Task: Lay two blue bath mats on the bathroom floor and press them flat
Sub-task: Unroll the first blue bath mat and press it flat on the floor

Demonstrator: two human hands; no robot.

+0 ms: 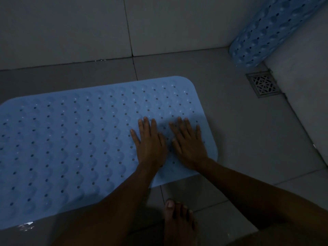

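A light blue bath mat (74, 139) with rows of small holes lies spread on the grey tiled floor, filling the left and middle of the view. My left hand (150, 141) and my right hand (189, 142) lie palm down side by side on the mat's right end, fingers straight, pressing on it. A second blue mat (269, 31) leans upright in the top right corner against the wall, its lower edge on the floor.
A square metal floor drain (262, 84) sits in the floor just below the leaning mat. My bare foot (177, 221) stands on the tiles at the bottom, near the mat's front edge. Tiled walls close the back and right side.
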